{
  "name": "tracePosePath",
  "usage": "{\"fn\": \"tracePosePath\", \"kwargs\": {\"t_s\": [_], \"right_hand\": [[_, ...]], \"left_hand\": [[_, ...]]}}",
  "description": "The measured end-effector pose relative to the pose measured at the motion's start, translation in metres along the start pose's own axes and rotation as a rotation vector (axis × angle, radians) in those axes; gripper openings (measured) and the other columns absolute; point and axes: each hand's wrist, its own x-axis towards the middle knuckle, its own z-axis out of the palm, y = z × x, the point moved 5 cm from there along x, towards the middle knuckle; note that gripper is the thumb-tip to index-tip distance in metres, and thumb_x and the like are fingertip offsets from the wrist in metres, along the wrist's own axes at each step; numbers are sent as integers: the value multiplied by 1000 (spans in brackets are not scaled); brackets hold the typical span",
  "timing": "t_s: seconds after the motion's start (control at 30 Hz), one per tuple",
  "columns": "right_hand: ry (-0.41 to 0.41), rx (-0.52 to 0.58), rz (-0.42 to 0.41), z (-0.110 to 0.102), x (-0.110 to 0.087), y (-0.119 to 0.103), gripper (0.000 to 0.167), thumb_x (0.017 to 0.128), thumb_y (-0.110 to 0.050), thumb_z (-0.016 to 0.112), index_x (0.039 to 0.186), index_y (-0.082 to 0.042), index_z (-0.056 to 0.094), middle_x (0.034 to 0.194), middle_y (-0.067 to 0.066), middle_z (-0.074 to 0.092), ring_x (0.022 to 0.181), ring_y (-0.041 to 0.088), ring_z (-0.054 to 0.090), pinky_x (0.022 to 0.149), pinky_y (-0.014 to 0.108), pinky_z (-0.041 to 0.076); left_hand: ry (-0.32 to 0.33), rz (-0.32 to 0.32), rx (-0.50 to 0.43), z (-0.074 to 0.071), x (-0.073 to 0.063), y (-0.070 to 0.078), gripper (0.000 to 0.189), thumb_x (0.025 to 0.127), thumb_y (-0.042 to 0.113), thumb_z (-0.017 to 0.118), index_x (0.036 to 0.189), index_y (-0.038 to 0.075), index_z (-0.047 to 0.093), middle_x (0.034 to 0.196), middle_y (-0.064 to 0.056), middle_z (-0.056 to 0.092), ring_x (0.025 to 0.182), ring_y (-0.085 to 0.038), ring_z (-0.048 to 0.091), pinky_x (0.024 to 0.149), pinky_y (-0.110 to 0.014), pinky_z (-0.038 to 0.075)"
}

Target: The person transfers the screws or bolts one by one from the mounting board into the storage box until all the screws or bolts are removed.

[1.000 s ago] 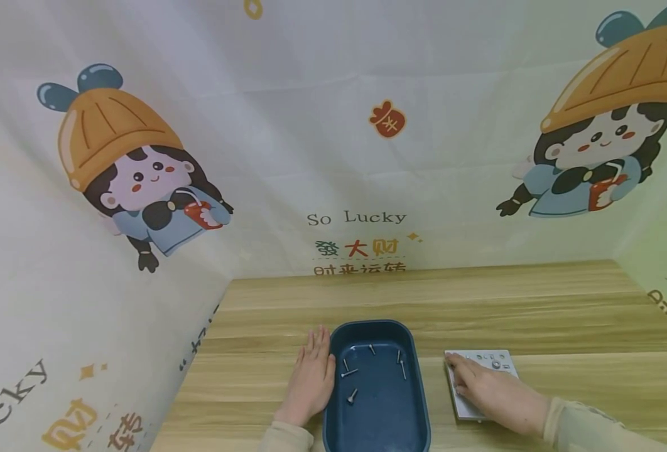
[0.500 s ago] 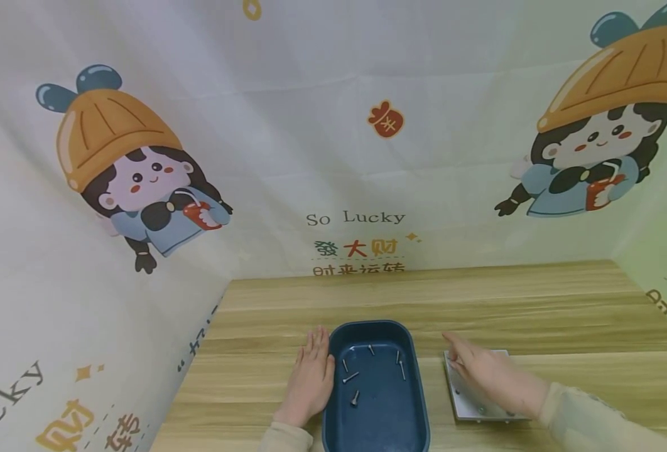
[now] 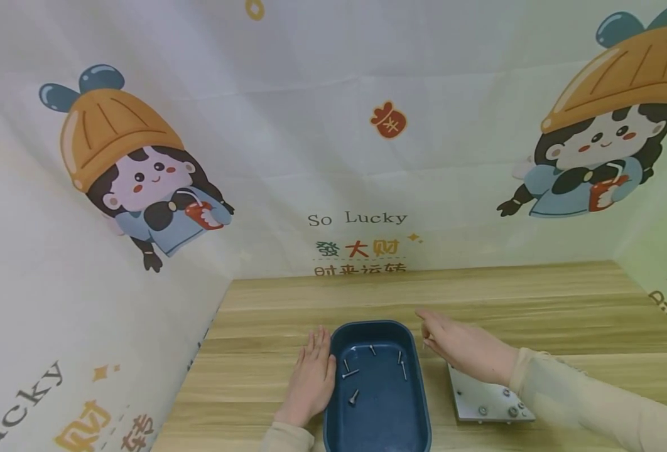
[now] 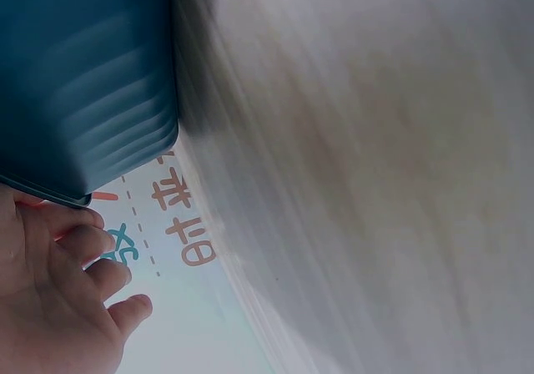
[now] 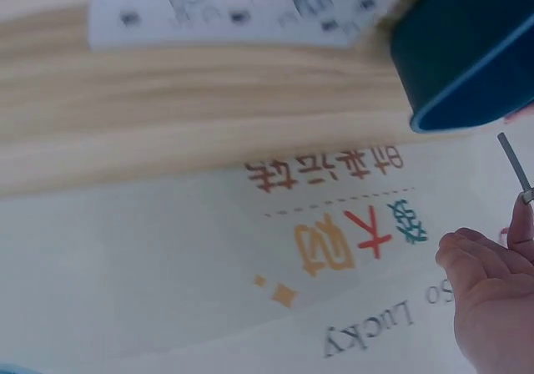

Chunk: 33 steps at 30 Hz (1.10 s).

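Observation:
A dark blue plastic tray point(image 3: 380, 414) lies at the front of the table, with several small metal screws point(image 3: 353, 397) scattered on its floor. Along its left side rests my left hand point(image 3: 309, 380), fingers extended; in the left wrist view the fingertips point(image 4: 96, 217) are at the tray's rim. My right hand point(image 3: 466, 347) is above the table between the tray and a silver metal plate point(image 3: 475, 405). It pinches a screw point(image 5: 515, 162), whose shank points away from the fingers in the right wrist view. The forearm and hand hide the plate's far part.
Several round metal fittings point(image 3: 483, 410) and holes show on the plate, right of the tray. The wood-grain table point(image 3: 265, 307) ends at a printed cloth backdrop point(image 3: 277, 188), with more cloth on the left and right sides.
My right hand has left the plate, rising and moving left toward the tray, and a screw now shows in its fingers. The left hand and tray stay in place.

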Motion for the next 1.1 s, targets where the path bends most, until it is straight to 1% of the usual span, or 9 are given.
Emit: {"fn": "tracePosePath", "kwargs": {"t_s": [0.13,0.17,0.23,0.33,0.4,0.5,0.77,0.97,1.1], "right_hand": [[-42,-53,-49,-3,18,-7,48,98,-10,59,139,9,41,102,2,63,74,4,54,63,22,51],[-49,-68,-62,-3,22,-9,49,98,-12,59,139,9,41,103,3,64,78,6,56,69,25,54],[-67,-91,-88,-2,30,-13,45,98,-12,59,136,7,45,115,9,65,92,13,62,79,31,56],[-90,-113,-123,1,40,-21,23,98,-11,59,118,-1,53,131,19,61,115,25,63,92,39,55],[-105,-110,-141,3,45,-25,9,98,-11,59,104,-7,52,138,24,56,125,31,58,95,41,53],[-108,-130,-182,8,52,-32,10,98,-11,60,96,-9,50,135,25,58,124,32,60,91,39,56],[-107,-232,-259,26,64,-40,14,97,-14,62,104,-2,56,130,22,63,116,29,66,88,35,58],[-196,-239,-241,41,70,-43,19,100,-17,58,111,-2,59,131,19,63,117,27,65,88,32,58],[-258,-207,-219,48,73,-43,14,100,-18,57,107,-6,59,135,18,61,121,26,63,89,32,58]], "left_hand": [[1,-1,-2,-1,0,0,51,105,16,39,149,-8,33,158,-23,29,148,-43,22,117,-61,24],[3,-1,-3,-2,0,1,51,105,16,39,149,-8,33,158,-23,29,148,-43,22,117,-61,24],[6,-1,-4,-2,0,1,51,105,16,39,149,-7,34,158,-22,29,148,-43,23,117,-61,24],[1,-2,-8,-2,-1,1,51,104,16,40,149,-7,34,159,-22,29,148,-43,22,117,-61,24],[-3,-4,-7,-2,-1,0,51,105,16,40,149,-7,34,159,-22,28,148,-43,22,117,-61,24],[-8,-11,-2,-1,-1,0,51,105,18,39,150,-6,33,159,-21,28,149,-42,21,118,-60,24],[-2,-7,-3,-1,0,-1,51,105,17,40,150,-7,34,159,-22,29,148,-43,22,117,-61,24],[-8,-9,-2,-1,0,-1,51,105,18,39,150,-6,33,159,-22,29,149,-42,22,117,-61,25],[-5,-12,-4,0,0,-2,52,105,18,39,150,-6,33,159,-21,28,149,-41,21,117,-61,24]]}}
